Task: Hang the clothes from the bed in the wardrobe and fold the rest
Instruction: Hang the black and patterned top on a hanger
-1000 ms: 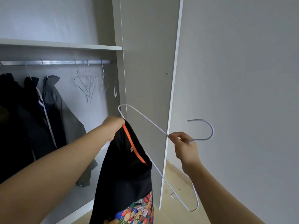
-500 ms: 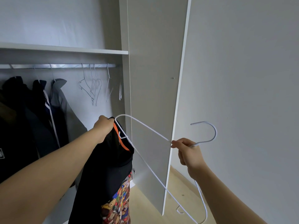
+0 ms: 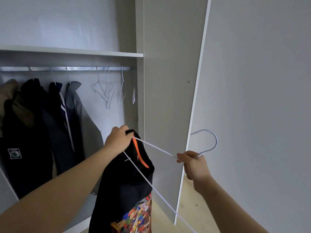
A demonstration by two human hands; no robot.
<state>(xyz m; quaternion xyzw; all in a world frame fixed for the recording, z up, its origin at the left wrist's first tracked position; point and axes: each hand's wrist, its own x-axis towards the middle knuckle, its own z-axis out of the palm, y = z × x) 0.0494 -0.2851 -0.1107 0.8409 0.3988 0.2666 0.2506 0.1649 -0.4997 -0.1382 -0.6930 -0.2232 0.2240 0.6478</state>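
Currently left hand (image 3: 117,142) grips black shirt (image 3: 127,187) collar; right hand (image 3: 193,163) pinches white hanger (image 3: 158,149) neck. Shirt partly threaded, not yet on rail (image 3: 67,68) above the hands.

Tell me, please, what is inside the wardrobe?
Dark jackets and a grey jacket hang on the rail beside empty wire hangers; the arm and black shirt hide the bottom.

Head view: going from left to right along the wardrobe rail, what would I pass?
Brown coat → black jacket → navy jacket → grey jacket → empty wire hangers → open wardrobe door.
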